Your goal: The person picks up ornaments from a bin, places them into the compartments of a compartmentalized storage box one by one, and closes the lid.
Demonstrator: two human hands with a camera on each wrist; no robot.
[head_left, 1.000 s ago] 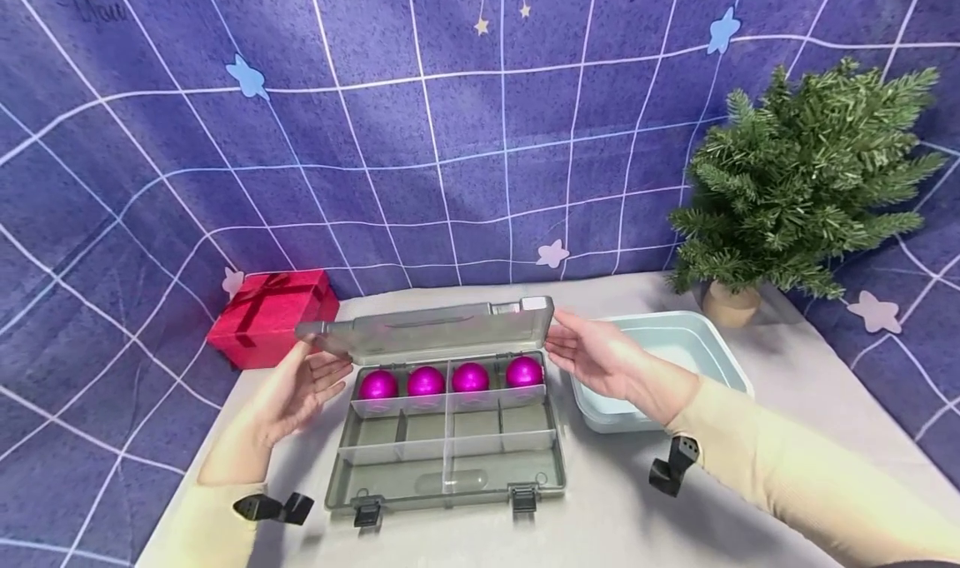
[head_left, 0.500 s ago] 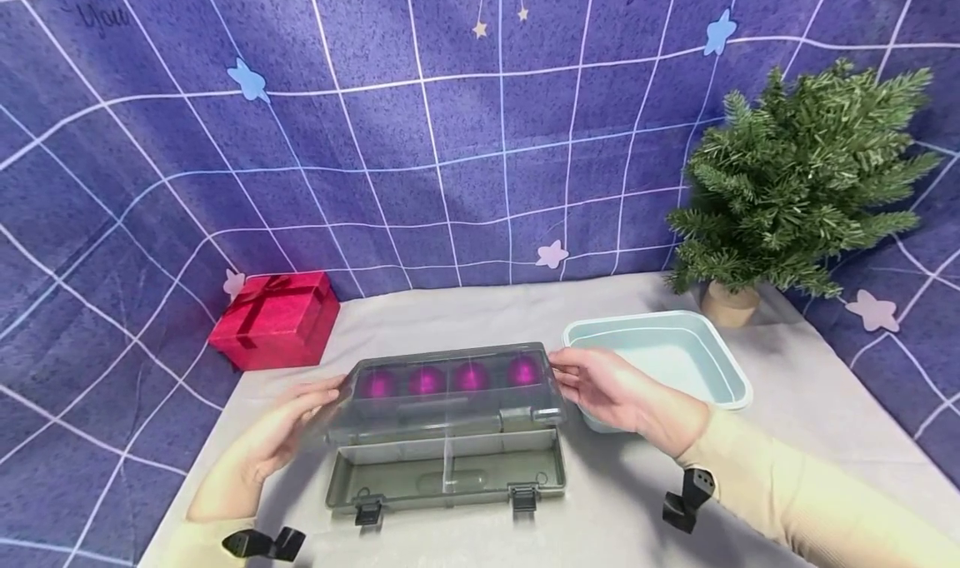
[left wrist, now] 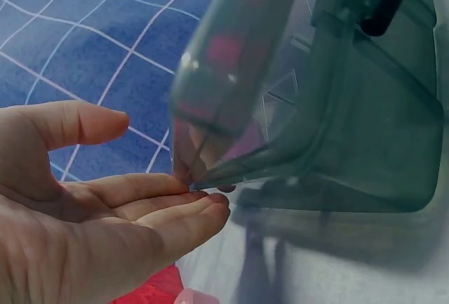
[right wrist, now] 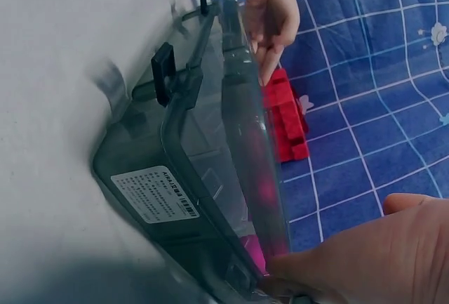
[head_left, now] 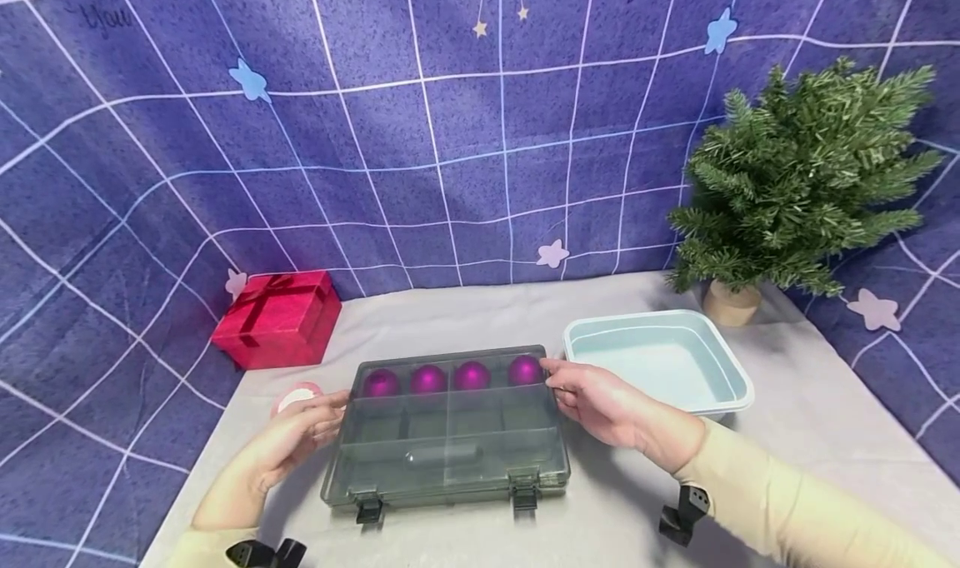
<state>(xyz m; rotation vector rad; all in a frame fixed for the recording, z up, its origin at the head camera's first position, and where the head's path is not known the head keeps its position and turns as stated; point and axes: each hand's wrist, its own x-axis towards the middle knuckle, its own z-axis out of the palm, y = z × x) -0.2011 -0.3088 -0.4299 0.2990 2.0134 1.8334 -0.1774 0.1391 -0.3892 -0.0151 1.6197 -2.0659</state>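
A translucent grey-green compartment box [head_left: 447,435] lies on the table, its lid down over the base in the head view. Both wrist views show a gap between lid and base. Several shiny magenta balls [head_left: 472,376] show through the lid, in the back row. The two dark front latches [head_left: 523,495] hang outward, unfastened. My left hand [head_left: 288,439] is at the box's left side, its fairly straight fingertips touching the lid's edge in the left wrist view. On the opposite side, my right hand [head_left: 607,401] touches the lid's back right corner with extended fingers.
Behind the left hand is a round pink-and-white object [head_left: 297,398], partly covered. A red gift box [head_left: 277,322] stands at the back left. To the right are a pale blue basin [head_left: 675,368] and a small artificial fir tree [head_left: 802,185]. Patterned blue cloth [head_left: 465,151] hangs behind.
The lid has swung forward and down from upright to cover the base and the balls. Both hands moved down with it. The round pink-and-white object has come into sight behind the left hand.
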